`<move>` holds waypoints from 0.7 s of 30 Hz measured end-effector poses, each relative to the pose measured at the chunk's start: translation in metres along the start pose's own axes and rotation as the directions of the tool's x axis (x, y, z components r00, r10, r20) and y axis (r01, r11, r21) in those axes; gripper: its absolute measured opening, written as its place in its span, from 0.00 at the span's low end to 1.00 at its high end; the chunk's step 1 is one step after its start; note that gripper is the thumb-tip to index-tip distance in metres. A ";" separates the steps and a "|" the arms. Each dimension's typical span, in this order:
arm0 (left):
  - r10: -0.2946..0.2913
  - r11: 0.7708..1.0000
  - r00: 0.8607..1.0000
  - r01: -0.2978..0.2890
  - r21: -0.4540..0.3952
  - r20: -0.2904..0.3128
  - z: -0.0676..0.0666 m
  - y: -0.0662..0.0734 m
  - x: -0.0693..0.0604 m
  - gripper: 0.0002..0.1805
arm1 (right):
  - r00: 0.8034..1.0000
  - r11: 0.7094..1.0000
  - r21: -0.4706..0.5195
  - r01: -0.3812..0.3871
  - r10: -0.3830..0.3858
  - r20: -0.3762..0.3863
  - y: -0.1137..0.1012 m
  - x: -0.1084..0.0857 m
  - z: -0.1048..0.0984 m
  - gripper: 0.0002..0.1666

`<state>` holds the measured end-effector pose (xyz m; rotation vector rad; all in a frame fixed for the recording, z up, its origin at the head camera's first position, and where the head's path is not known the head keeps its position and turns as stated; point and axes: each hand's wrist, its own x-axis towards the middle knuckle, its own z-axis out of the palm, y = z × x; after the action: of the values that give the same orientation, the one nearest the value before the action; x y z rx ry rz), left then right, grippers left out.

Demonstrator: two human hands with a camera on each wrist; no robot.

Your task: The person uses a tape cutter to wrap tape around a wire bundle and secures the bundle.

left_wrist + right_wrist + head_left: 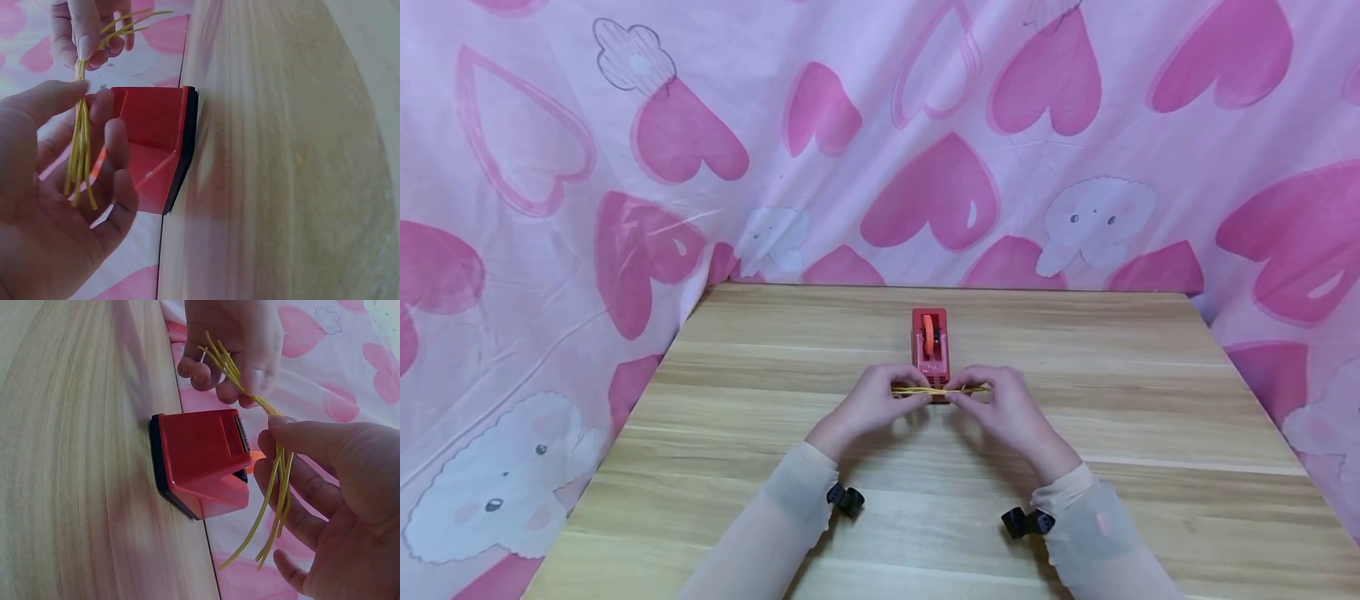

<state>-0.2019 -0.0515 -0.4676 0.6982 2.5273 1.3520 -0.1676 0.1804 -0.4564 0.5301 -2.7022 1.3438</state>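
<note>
Both hands meet at a bundle of thin yellow strands (936, 391), held level in front of a red tape dispenser (931, 367). My left hand (880, 396) pinches it near the middle between thumb and fingers, and my right hand (1002, 404) pinches it just beside that. In the left wrist view the loose strand ends (79, 169) fan out past the left palm. More ends (275, 519) hang over the fingers in the right wrist view. The short middle stretch is partly hidden by the fingertips. An orange tape roll (928, 333) sits in the dispenser.
The dispenser stands upright on a wood-grain table (775, 358), its toothed cutting edge (242, 432) towards me. Behind and to the sides hangs a pink cloth (850, 183) with hearts. Each wrist wears a small black camera (1028, 523).
</note>
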 end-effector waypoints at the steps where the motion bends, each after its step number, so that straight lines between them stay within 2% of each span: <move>1: -0.001 1.000 1.000 0.001 -0.003 -0.001 0.000 0.000 0.000 0.04 | 1.000 1.000 -0.003 0.011 -0.011 -0.005 0.000 0.001 0.000 0.06; 10: 0.049 0.999 0.998 -0.049 0.003 -0.035 -0.002 0.001 -0.003 0.05 | 1.000 0.998 -0.054 0.025 -0.026 -0.013 -0.001 0.003 -0.003 0.06; 21: 0.109 0.993 0.991 -0.105 0.061 -0.073 -0.001 0.002 -0.005 0.05 | 0.998 0.996 -0.060 -0.063 0.063 0.007 -0.003 0.004 -0.003 0.07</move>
<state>-0.1974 -0.0538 -0.4659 0.8195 2.6317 1.3700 -0.1705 0.1800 -0.4517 0.4503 -2.7781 1.2736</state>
